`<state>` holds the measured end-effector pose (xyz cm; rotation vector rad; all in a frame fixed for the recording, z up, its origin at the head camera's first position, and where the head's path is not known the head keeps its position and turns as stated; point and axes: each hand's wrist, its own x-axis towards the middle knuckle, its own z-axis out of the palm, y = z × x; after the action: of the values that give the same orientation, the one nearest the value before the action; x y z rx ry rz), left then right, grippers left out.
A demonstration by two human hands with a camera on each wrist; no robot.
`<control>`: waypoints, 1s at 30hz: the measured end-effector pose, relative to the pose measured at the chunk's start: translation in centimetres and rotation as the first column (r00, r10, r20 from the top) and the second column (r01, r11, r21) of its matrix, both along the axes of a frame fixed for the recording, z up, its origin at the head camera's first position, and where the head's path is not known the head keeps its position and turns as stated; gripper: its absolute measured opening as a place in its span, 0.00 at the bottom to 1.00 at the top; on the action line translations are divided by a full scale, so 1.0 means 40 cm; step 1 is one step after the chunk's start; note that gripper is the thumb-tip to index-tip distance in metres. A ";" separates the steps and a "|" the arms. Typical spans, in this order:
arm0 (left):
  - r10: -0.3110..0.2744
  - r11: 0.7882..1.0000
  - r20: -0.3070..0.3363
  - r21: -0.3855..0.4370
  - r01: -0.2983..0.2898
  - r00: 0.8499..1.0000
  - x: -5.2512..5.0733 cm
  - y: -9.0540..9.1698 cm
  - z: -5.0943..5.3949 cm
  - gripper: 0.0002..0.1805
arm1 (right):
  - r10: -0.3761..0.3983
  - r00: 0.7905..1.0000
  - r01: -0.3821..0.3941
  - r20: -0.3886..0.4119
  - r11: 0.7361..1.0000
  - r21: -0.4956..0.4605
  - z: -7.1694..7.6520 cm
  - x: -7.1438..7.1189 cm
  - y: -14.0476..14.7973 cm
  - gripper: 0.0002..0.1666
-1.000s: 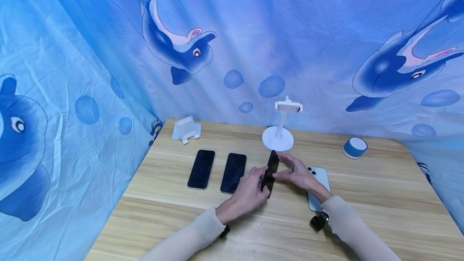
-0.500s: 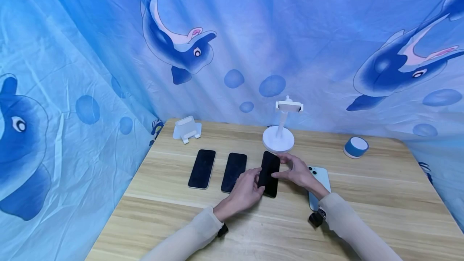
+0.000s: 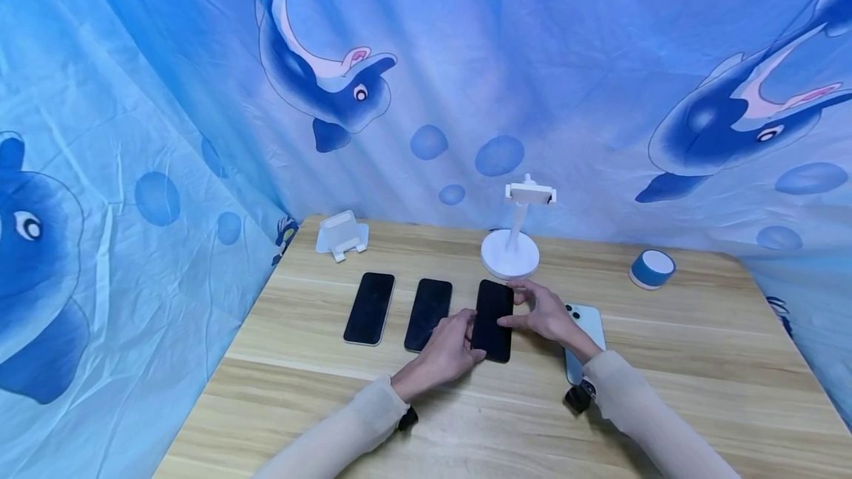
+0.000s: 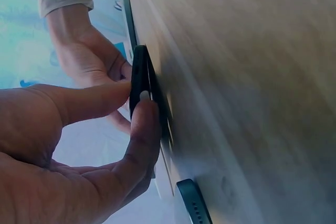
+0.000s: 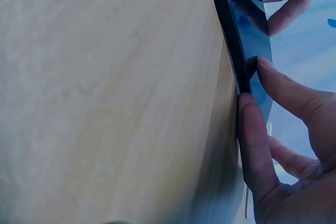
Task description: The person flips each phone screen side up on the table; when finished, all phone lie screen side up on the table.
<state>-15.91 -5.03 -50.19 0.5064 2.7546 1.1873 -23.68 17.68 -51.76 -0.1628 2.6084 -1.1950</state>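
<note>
Pale sleeves (image 3: 336, 436); black wrist cameras (image 3: 577, 398)

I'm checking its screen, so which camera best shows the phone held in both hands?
The head view: nearly the whole dark screen of the held phone shows. The left wrist view catches it almost edge-on; the right wrist view shows one side and a slanted screen, partly behind the right hand.

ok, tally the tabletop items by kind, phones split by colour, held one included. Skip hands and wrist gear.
Dark-screened phones: 3 (leftmost phone, middle phone, held phone)
Light-blue phone, camera side up: 1
White stands: 2 (low stand, tall stand)
Blue-and-white cylinder: 1
Total: 7
</note>
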 end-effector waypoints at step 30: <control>0.059 0.991 0.023 -0.120 -0.056 0.998 -0.012 -0.012 0.014 0.43 | -0.006 1.000 0.006 -0.015 1.000 0.001 -0.001 0.006 -0.020 0.46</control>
<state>-16.40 -5.50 -49.62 0.3986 2.8144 1.0239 -23.44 16.86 -51.79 -0.1644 2.6243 -1.1987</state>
